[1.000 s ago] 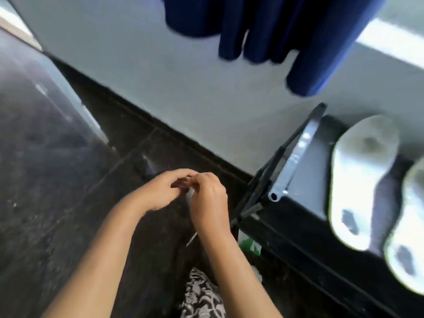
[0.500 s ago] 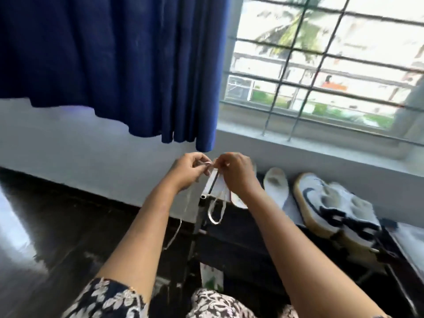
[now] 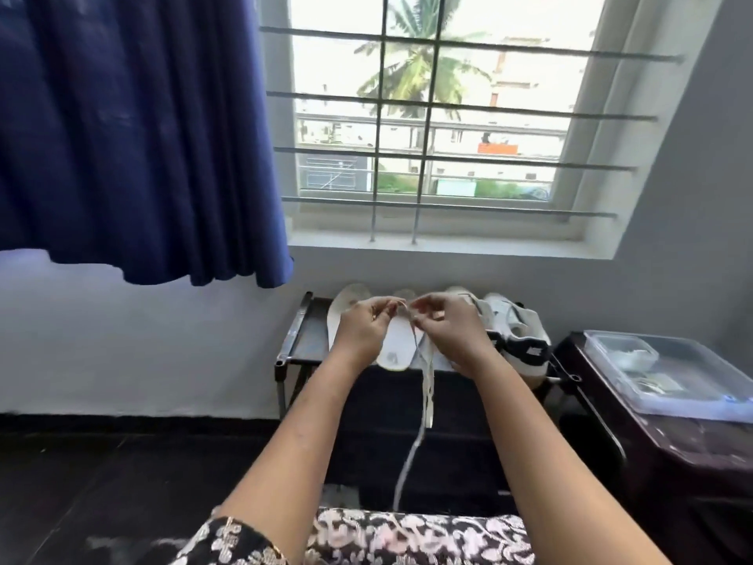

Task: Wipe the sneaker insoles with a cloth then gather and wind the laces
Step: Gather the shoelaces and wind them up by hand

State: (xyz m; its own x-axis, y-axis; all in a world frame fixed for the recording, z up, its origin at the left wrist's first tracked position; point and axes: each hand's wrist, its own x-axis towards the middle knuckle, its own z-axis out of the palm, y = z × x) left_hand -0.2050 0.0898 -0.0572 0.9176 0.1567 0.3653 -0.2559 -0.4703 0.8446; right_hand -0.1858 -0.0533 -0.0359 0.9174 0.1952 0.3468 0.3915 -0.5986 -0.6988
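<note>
Curtain [image 3: 134,128] hung left; sneakers [image 3: 523,336] and insoles [image 3: 397,346] sat on bench [image 3: 303,340], partly behind hands. Left hand [image 3: 360,330] and right hand [image 3: 452,332] pinched lace [image 3: 428,385] between them, loops dangling below.

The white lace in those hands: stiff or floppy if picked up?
Probably floppy: the lace droops in slack loops below the left hand and right hand pinching it. Likely light, since a mere pinch holds it. Its hanging end would probably swing when moved.

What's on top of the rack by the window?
Two white insoles and a pair of sneakers. The left hand and right hand, pinching a lace, cover parts of them.
</note>
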